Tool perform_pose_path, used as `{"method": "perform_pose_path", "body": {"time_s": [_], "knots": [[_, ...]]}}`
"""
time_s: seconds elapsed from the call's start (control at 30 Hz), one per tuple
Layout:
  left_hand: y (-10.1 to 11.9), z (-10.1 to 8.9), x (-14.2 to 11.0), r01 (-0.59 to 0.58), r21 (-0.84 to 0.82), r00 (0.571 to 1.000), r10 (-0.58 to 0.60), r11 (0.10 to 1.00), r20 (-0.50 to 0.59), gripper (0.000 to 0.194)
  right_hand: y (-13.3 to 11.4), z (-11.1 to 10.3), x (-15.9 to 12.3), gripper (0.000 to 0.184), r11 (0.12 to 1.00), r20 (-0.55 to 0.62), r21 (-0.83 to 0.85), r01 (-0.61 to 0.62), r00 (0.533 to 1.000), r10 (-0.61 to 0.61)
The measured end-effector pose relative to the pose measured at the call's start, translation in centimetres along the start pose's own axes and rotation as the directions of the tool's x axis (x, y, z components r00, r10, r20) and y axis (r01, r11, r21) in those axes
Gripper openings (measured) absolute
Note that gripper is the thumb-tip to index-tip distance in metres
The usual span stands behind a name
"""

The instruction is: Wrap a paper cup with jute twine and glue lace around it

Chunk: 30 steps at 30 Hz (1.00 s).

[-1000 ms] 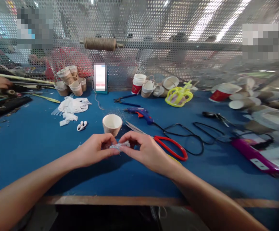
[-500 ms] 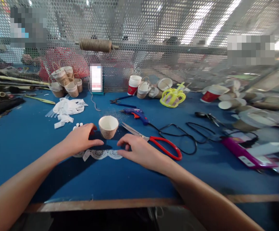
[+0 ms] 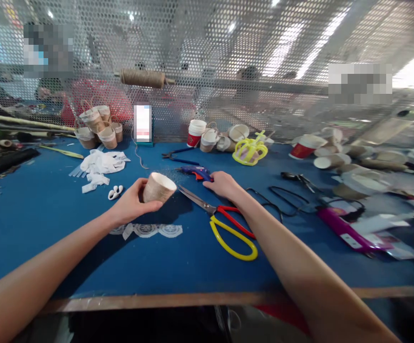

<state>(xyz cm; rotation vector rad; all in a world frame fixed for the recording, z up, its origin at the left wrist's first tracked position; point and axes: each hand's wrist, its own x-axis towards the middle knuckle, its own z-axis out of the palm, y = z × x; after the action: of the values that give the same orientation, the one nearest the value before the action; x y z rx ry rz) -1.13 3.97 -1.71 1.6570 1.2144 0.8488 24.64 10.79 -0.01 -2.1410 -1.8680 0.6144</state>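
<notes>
My left hand (image 3: 135, 200) grips a small tan-wrapped cup (image 3: 157, 190) with a white inside, tilted to the right above the table. At the handle end of a blue hot glue gun (image 3: 194, 171), my right hand (image 3: 221, 184) has its fingers closed; the gun's nozzle points left. A strip of white lace (image 3: 153, 230) lies flat in front of the cup. Scissors (image 3: 209, 208) with one red and one yellow handle rest below my right hand, blades toward the cup. Small white loops (image 3: 115, 192) lie left of my left hand.
White lace pieces (image 3: 103, 162) are heaped at the left, before several wrapped cups (image 3: 107, 137). Blue-handled pliers (image 3: 182, 155), a red paper cup (image 3: 194, 136) and a yellow crown-like frame (image 3: 250, 152) stand farther back. A black cord (image 3: 285, 195) and a purple box (image 3: 346, 230) lie right.
My left hand has taken hold of the cup, lifting and tilting it. My right hand has moved up and right to the glue gun's handle. The scissors' yellow handle now shows.
</notes>
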Motion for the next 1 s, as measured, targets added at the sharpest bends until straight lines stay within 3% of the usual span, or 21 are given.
{"method": "perform_pose_path", "body": {"time_s": [0.13, 0.2, 0.3, 0.5, 0.63, 0.73, 0.83, 1.0], "knots": [[1.0, -1.0, -1.1, 0.028, -0.043, 0.996, -0.025, 0.999, 0.080, 0.056, -0.1, -0.3, -0.9, 0.020, 0.971, 0.081, 0.235, -0.045, 0.996, 0.027], [1.1, -1.4, -1.4, 0.040, -0.046, 0.993, -0.034, 0.998, 0.114, 0.057, -0.3, -0.9, -1.8, 0.008, 0.925, 0.093, 0.378, -0.045, 0.996, 0.010], [1.2, -1.6, -1.5, 0.041, -0.055, 0.986, -0.032, 0.998, 0.164, 0.057, -0.9, -2.3, -3.6, 0.011, 0.828, 0.066, 0.561, -0.005, 0.997, -0.039], [1.5, -1.5, -1.7, 0.044, -0.124, 0.986, -0.023, 0.991, 0.165, 0.047, -2.0, -3.4, -6.9, 0.009, 0.673, 0.137, 0.740, -0.001, 0.979, -0.149], [1.3, -1.5, -1.7, 0.065, -0.172, 0.990, -0.042, 0.983, 0.137, 0.043, -2.1, -2.2, -8.6, 0.015, 0.664, 0.161, 0.738, 0.120, 0.924, -0.346], [1.2, -1.4, -1.6, 0.071, -0.207, 0.993, -0.049, 0.976, 0.110, 0.043, -2.0, -1.5, -9.7, 0.017, 0.669, 0.171, 0.725, 0.164, 0.898, -0.406], [1.3, -1.1, -1.6, 0.078, -0.201, 0.996, -0.066, 0.976, 0.066, 0.041, -1.9, -1.3, -10.6, 0.015, 0.679, 0.132, 0.710, 0.187, 0.912, -0.388], [1.1, -0.8, -1.6, 0.065, -0.185, 0.998, -0.067, 0.981, -0.006, 0.039, -2.1, -1.1, -11.0, 0.019, 0.797, 0.110, 0.572, 0.193, 0.945, -0.308]]}}
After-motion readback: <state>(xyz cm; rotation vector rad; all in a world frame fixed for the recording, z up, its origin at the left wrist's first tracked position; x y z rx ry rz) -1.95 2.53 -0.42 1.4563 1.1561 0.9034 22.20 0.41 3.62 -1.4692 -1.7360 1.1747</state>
